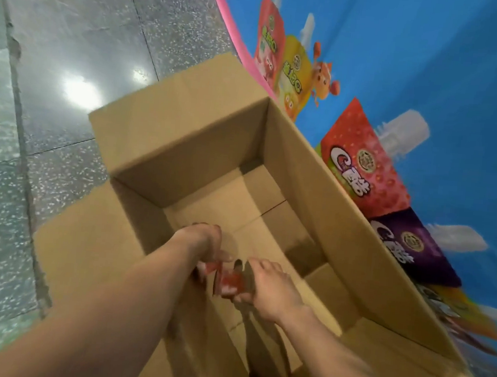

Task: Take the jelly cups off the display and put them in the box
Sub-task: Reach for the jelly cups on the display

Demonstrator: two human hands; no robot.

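Left forearm [104, 311] and right forearm [346, 356] come in from the bottom edge and meet low inside the box [189, 165], which stands open on the floor [58, 51] just beside the display [430, 84]. I read the left hand [202, 243] as curled round something red, and the right hand [271, 289] as pinching the red jelly cups [231, 281] that sit between the two hands, so both are gripping. What the next move turns on, as I judge it, is the drop: the cups are already within the walls, over the near end of the box bottom, with bare cardboard stretching away from the hands towards the far wall. The box's long axis runs away from me and to the right. Neither hand is clearly nearer; they share the load. Motion blur smears the cups, so I cannot count them, nor tell whether they touch the bottom or hang above it. The fingertips of the left hand are hidden behind the cups.
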